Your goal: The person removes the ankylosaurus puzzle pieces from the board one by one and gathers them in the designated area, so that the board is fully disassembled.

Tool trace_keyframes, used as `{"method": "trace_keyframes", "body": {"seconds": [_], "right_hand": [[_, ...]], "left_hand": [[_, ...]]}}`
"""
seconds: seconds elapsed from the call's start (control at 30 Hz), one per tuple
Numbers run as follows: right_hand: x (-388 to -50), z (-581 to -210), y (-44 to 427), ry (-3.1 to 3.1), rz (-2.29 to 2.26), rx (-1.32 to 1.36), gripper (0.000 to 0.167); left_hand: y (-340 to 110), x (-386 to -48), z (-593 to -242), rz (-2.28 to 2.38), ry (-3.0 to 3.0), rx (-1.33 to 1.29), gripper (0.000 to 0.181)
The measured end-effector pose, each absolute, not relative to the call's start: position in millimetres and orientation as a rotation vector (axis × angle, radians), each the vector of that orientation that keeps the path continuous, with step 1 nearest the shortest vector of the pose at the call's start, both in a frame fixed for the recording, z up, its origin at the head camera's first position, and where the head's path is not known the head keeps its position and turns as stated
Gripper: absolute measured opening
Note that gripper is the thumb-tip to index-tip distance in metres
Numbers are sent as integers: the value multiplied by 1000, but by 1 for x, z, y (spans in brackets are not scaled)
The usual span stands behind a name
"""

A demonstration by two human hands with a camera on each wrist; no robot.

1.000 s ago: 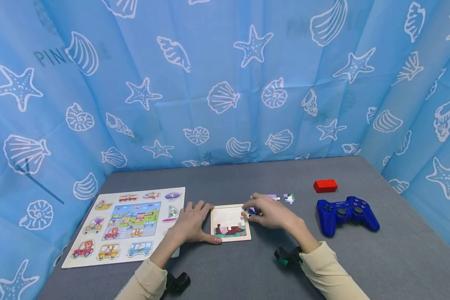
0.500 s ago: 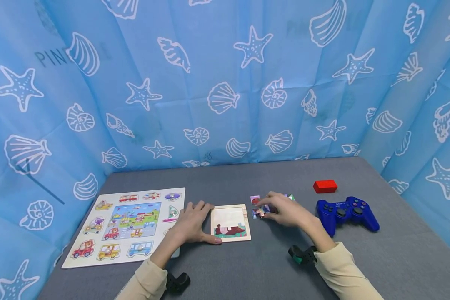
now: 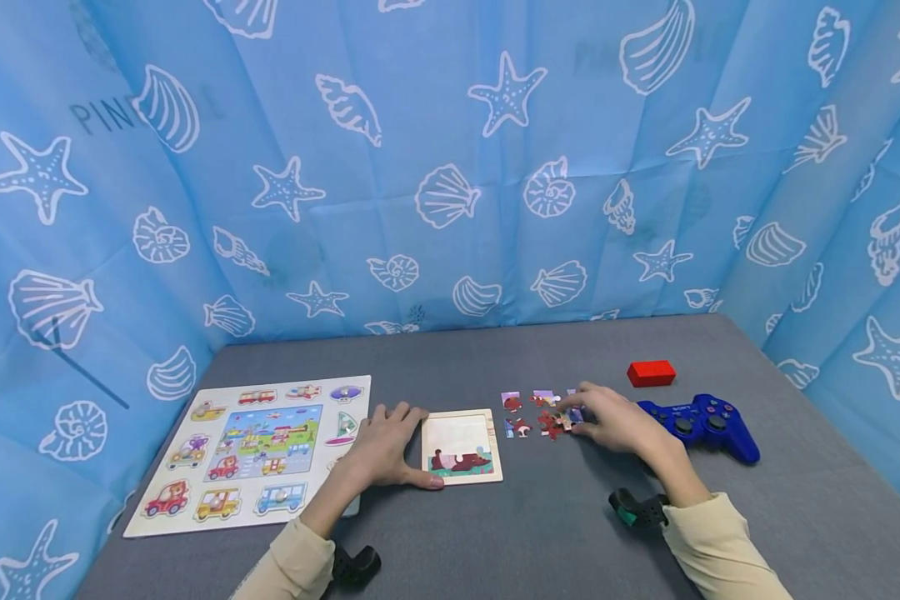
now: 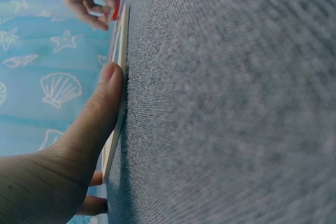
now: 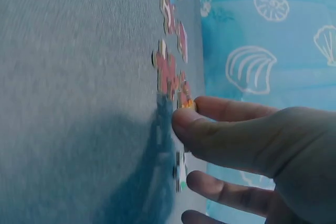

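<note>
Right hand [image 3: 611, 418] has gone rightward across the grey tabletop [image 3: 450, 542]: a second ago at the right rim of the wooden puzzle tray [image 3: 457, 433], now at the right end of the loose jigsaw pieces, well apart from the tray. Its fingers are curled, thumb and index close together, seemingly pinching a puzzle piece [image 3: 567, 419]; thumb hides most of that contact in the right wrist view, so whether the piece is lifted or lies on the cloth cannot be told. The shift uncovers the left of the group: a purple-edged piece [image 3: 512, 402], a piece with blue and brown [image 3: 518, 427] just nearer, a brown-red piece [image 3: 551, 423] beside the fingertips. Left hand [image 3: 385, 443] has not stirred: spread round the tray's left side, thumb at the near edge, fingers at the far left corner, gripping it steady. Tray lies flat, right of the vehicle puzzle board [image 3: 273, 439]. Inside, the bottom strip [image 3: 459, 461] shows a brown animal in pink; the bare wood above it is as it was. Reading: nothing has been added to the tray over this second, and the work has moved from fitting to the loose pieces, with most of the picture left to fill. Blue game controller [image 3: 708, 425] partly behind the right hand, red block [image 3: 651, 373] beyond; both unmoved.
</note>
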State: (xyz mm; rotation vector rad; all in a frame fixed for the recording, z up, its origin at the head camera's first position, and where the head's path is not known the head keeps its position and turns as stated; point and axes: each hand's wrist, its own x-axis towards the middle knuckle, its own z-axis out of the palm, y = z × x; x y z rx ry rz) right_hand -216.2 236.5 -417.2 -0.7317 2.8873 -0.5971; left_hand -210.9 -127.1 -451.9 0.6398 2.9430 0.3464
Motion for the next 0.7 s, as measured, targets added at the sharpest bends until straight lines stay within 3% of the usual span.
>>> {"method": "trace_keyframes", "body": {"seconds": [0.7], "right_hand": [[-214, -420, 249, 2858, -537, -645, 30]], "left_hand": [[-126, -209, -450, 334, 2946, 640, 104]]}}
